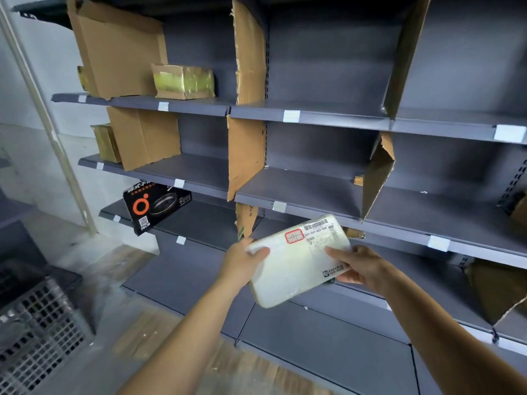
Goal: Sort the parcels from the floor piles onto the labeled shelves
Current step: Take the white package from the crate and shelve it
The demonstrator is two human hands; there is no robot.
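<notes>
Before grey shelves (pixel 299 186), left hand (pixel 242 262) and right hand (pixel 360 266) grip white parcel (pixel 293 275); cardboard divider (pixel 245 219) just behind, black box (pixel 155 208) leftward

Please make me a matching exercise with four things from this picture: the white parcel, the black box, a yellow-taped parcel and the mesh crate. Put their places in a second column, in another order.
Things
1. white parcel
2. black box
3. yellow-taped parcel
4. mesh crate

Places
A. at the lower left of the view
B. on the upper shelf, right of a cardboard divider
C. held by the left hand and the right hand
D. on a lower shelf, near its left end

Pairs: 1-C, 2-D, 3-B, 4-A
</notes>
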